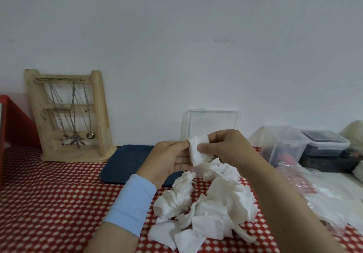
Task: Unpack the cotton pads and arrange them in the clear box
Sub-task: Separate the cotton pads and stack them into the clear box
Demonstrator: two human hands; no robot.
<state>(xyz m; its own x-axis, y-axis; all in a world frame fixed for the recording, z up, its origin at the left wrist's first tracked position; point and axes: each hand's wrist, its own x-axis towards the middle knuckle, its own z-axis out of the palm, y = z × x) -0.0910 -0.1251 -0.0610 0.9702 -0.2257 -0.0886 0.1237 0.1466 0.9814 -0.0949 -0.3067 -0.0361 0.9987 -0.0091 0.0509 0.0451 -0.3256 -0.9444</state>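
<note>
Your view is evenly and softly lit, with no hard shadows, only faint shade beside the wooden stand [68, 115] on the wall [196, 36], which reads dull grey-white. The wide lens bends things at the edges: the stand leans and the tablecloth [49, 193] edge bows. Detail is soft all over. The cotton pad [197, 150] and the loose pile [206, 209] lose texture — nearly flat white.

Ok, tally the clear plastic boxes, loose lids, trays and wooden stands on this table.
Clear plastic boxes: 2
Clear lid against the wall: 1
Blue tray: 1
Wooden jewellery stand: 1
Total: 5
</note>
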